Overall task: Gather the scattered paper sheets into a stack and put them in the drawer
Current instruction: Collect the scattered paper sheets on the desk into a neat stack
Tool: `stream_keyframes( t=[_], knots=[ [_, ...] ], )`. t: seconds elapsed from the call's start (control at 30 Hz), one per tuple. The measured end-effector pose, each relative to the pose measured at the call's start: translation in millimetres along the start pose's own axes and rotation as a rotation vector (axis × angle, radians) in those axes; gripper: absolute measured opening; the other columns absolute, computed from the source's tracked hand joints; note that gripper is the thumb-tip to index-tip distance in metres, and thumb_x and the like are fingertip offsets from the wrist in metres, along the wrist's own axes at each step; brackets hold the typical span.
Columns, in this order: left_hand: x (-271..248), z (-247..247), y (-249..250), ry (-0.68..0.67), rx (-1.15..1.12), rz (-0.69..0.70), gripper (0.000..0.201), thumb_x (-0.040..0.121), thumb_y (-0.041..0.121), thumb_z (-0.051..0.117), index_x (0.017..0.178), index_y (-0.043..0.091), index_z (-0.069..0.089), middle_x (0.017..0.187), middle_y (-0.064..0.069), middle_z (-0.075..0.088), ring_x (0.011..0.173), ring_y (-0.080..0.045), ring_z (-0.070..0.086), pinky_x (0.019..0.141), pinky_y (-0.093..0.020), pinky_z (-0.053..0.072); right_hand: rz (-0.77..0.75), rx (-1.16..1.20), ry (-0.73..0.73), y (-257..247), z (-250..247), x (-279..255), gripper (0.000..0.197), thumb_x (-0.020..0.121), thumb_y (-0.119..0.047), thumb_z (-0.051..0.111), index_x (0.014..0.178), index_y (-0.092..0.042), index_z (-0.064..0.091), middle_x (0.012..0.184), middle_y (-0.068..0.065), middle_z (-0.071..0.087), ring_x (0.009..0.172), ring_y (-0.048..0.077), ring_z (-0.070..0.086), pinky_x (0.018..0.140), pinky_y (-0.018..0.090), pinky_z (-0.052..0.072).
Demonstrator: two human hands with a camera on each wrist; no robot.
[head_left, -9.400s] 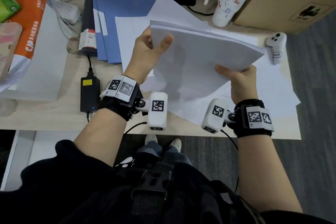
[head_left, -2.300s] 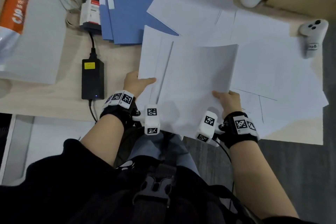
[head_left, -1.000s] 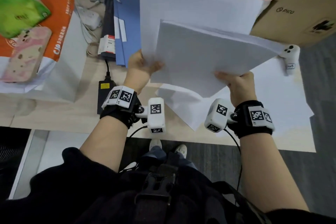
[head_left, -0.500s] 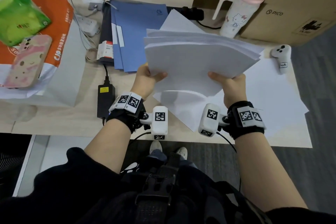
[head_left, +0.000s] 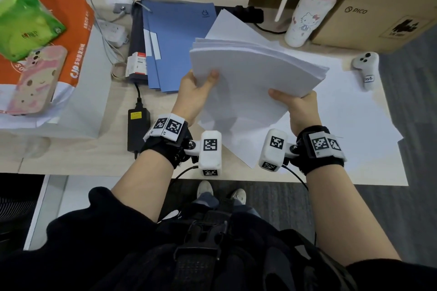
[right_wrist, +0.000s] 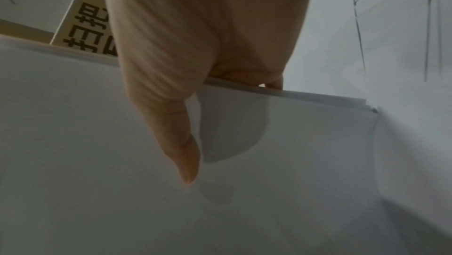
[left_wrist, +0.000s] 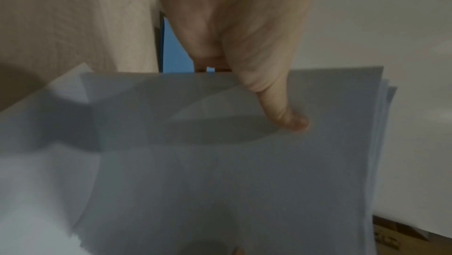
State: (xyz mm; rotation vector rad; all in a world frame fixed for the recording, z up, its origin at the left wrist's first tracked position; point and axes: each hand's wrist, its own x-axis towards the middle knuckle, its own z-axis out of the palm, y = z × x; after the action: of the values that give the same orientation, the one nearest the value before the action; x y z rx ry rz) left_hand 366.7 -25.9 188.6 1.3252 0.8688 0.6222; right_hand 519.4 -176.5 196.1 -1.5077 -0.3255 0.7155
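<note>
I hold a stack of white paper sheets (head_left: pixel 250 73) above the desk with both hands. My left hand (head_left: pixel 194 92) pinches its left edge, thumb on top, and the left wrist view shows that thumb (left_wrist: pixel 283 112) pressed on the top sheet (left_wrist: pixel 220 162). My right hand (head_left: pixel 295 106) pinches the near right edge, its thumb (right_wrist: pixel 181 143) lying across the top of the stack (right_wrist: pixel 269 181). The sheets' far edges fan slightly. More loose sheets (head_left: pixel 354 113) lie flat on the desk under and to the right of the stack. No drawer is in view.
Blue folders (head_left: pixel 175 38) lie left of the stack, with a black power adapter (head_left: pixel 138 127) near them. A white bottle (head_left: pixel 305 16), a cardboard box (head_left: pixel 383 2) and a white controller (head_left: pixel 365 68) stand at the back right. An orange bag (head_left: pixel 59 38) with a phone lies left.
The stack has come down from upright in front of me to a flatter tilt over the desk, and its sheets are squared together more. Both hands keep their hold.
</note>
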Motion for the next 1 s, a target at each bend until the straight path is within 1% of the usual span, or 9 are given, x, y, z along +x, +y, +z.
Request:
stream_keyframes(
  t=[0.13,0.23,0.4,0.53,0.7,0.8,0.87,0.93,1.0],
  knots=[
    [-1,3,0,0.000,-0.011,-0.012,0.025,0.099,0.028,0.041,0.111,0.012,0.055,0.098,0.010,0.064,0.081,0.011,0.062,0.073,-0.008,0.048,0.013,-0.009,0.004,0,0,0,0.023,0.069,0.001,0.076,0.090,-0.004,0.070,0.089,0.005,0.072,0.083,0.018,0.068,0.072,0.025,0.053],
    [0,-4,-3,0.001,0.003,-0.003,0.019,0.094,0.020,0.053,0.111,0.012,0.056,0.098,0.008,0.065,0.081,0.009,0.064,0.073,-0.009,0.048,0.008,-0.041,0.012,-1,-9,1,0.035,0.064,-0.007,0.078,0.097,0.002,0.069,0.097,0.013,0.070,0.088,0.024,0.067,0.078,0.030,0.055],
    [0,-3,-6,-0.049,0.037,-0.003,0.025,0.090,0.013,0.060,0.113,0.004,0.059,0.100,0.004,0.067,0.086,0.003,0.065,0.080,-0.014,0.050,-0.024,-0.082,-0.016,-1,-2,-1,0.029,0.071,0.003,0.076,0.088,-0.018,0.066,0.089,-0.002,0.070,0.081,0.008,0.067,0.075,0.024,0.053],
    [0,-5,-1,-0.030,0.043,0.008,0.016,0.093,0.017,0.055,0.108,0.011,0.058,0.096,0.008,0.066,0.079,0.008,0.064,0.075,-0.011,0.049,-0.037,-0.069,-0.013,-2,-2,0,0.024,0.068,0.001,0.078,0.082,-0.017,0.070,0.081,-0.007,0.073,0.080,0.013,0.067,0.078,0.028,0.053],
    [-4,-3,20,0.002,-0.001,0.017,0.060,0.061,0.070,0.067,0.094,0.021,0.059,0.092,0.008,0.067,0.077,0.004,0.066,0.067,-0.014,0.050,-0.055,-0.079,-0.045,-16,0,-4,0.034,0.064,-0.016,0.078,0.092,0.000,0.070,0.081,-0.002,0.073,0.081,0.016,0.068,0.076,0.027,0.052],
    [0,-2,37,0.052,-0.006,0.027,0.084,0.042,0.089,0.056,0.075,0.012,0.053,0.080,-0.002,0.058,0.075,-0.013,0.057,0.071,-0.026,0.045,-0.070,-0.010,0.038,-33,7,-7,0.034,0.076,-0.038,0.074,0.061,-0.015,0.054,0.049,-0.012,0.050,0.050,0.007,0.050,0.055,0.016,0.038],
    [1,0,48,0.058,-0.045,0.047,0.081,0.056,0.085,0.055,0.070,0.007,0.039,0.080,-0.006,0.042,0.076,-0.020,0.039,0.073,-0.034,0.031,-0.128,0.001,0.093,-43,12,-7,0.074,0.068,-0.065,0.069,0.055,-0.010,0.022,0.057,0.016,0.020,0.055,0.027,0.022,0.057,0.032,0.018],
    [2,3,53,0.074,-0.082,0.073,0.062,0.073,0.064,0.055,0.067,0.007,0.030,0.076,-0.008,0.030,0.074,-0.022,0.029,0.068,-0.027,0.028,-0.162,0.015,0.130,-52,18,-10,0.073,0.072,-0.065,0.064,0.061,-0.013,0.014,0.066,0.017,0.011,0.061,0.029,0.015,0.060,0.036,0.014],
    [2,3,53,0.116,-0.076,0.078,0.040,0.078,0.041,0.055,0.061,0.014,0.030,0.069,-0.005,0.026,0.068,-0.018,0.027,0.055,-0.016,0.026,-0.145,0.016,0.185,-55,21,-12,0.054,0.083,-0.043,0.062,0.061,-0.021,0.017,0.064,0.002,0.013,0.053,0.014,0.017,0.052,0.023,0.019]
  ],
)
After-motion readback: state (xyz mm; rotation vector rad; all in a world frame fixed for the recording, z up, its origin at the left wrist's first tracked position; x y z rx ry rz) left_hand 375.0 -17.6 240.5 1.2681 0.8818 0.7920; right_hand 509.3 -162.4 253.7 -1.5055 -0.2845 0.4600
